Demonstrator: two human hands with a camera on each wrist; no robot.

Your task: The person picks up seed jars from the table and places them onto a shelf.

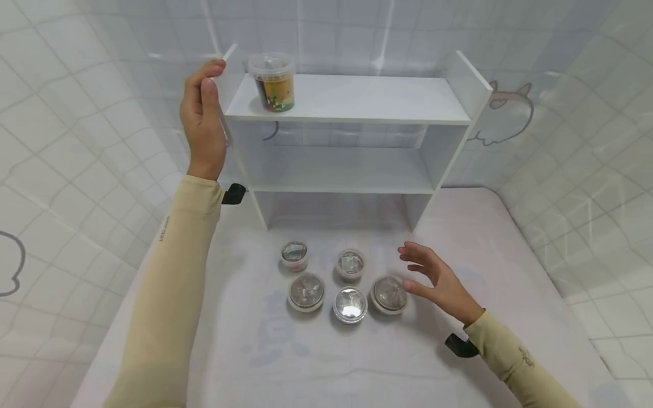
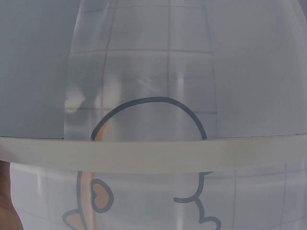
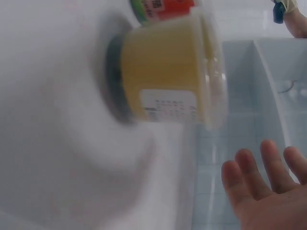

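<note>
My left hand is raised beside the left side panel of the white shelf unit, fingers extended near its top and nothing in its grasp. In the left wrist view a sliver of that hand shows by a pale shelf edge. Over the table, my right hand has spread, slightly bent fingers, its thumb close to the nearest lidded tub. The right wrist view shows a yellowish tub with a white label, apart from the fingers.
Several more lidded tubs, among them a front one and a left one, stand before the shelf unit. A taller clear-lidded tub is on the top shelf at left. Tile-patterned sheeting surrounds the pale table.
</note>
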